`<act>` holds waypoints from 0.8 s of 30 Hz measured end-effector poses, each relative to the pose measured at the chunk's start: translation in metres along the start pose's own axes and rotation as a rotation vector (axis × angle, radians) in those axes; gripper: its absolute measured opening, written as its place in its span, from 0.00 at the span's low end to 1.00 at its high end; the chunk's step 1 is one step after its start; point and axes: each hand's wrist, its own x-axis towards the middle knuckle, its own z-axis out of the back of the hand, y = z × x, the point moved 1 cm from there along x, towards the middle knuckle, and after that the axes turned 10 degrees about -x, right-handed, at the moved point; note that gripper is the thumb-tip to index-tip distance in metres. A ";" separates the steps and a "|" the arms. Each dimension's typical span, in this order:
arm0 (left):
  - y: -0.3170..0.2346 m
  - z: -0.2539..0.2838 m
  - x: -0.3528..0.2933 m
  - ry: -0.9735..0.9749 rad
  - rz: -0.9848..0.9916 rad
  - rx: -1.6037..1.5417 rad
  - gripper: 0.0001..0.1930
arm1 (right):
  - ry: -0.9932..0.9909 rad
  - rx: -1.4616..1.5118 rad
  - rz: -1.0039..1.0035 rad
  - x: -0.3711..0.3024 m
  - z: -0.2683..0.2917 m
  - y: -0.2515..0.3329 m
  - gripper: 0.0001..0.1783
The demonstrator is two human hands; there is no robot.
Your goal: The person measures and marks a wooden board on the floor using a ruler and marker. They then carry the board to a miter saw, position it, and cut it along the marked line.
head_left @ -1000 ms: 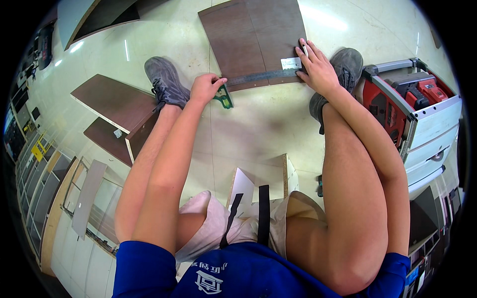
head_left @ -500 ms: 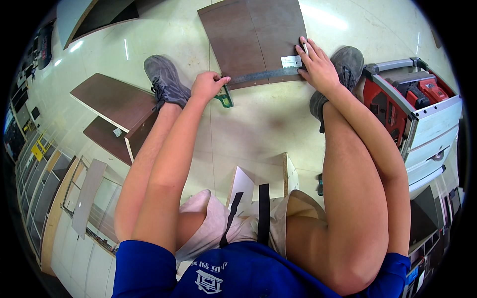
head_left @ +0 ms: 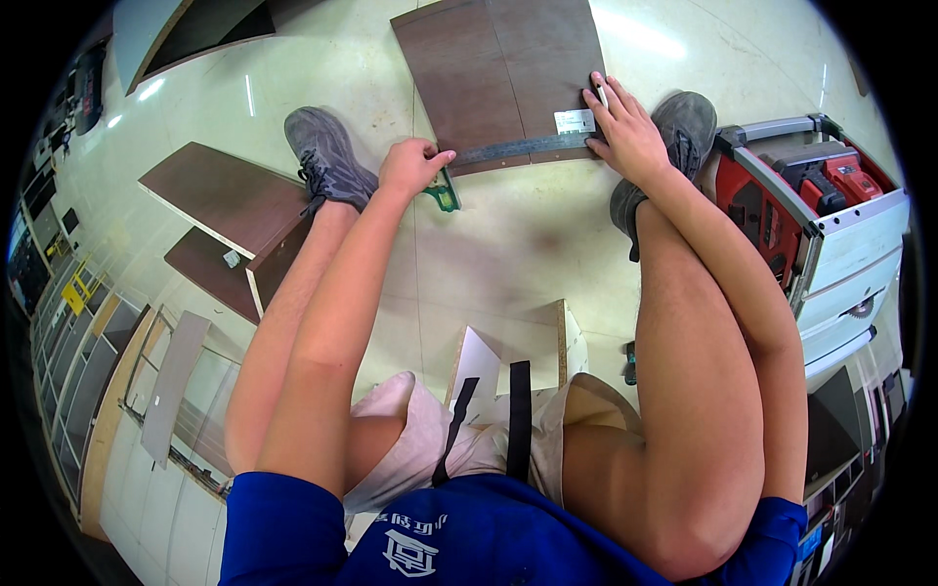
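Crosswise, the metal ruler (head_left: 518, 148) lies just inside the near edge of the brown board (head_left: 474, 83); left hand (head_left: 410, 166) fingers pinch it by the green head (head_left: 445, 195), right hand (head_left: 627, 137) fingers, loosely extended, hold a pen (head_left: 603, 96). Floor (head_left: 508, 230) opens toward the legs (head_left: 699, 361).

Floored in pale, shiny tiles (head_left: 498, 254), streaked with white glare (head_left: 640, 37) at one o'clock, and furnished with grey shelves (head_left: 93, 371) between eight and nine o'clock and a brown cabinet (head_left: 225, 195) at ten o'clock.
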 end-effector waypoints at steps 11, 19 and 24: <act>0.002 -0.011 0.000 -0.060 -0.117 -0.066 0.20 | 0.009 0.020 -0.008 0.001 -0.003 -0.001 0.44; 0.002 -0.011 0.001 -0.037 -0.102 -0.075 0.20 | 0.052 0.017 0.003 0.000 0.002 0.000 0.51; 0.003 -0.011 0.001 0.025 -0.070 -0.065 0.19 | 0.082 0.000 -0.002 -0.001 0.006 0.002 0.53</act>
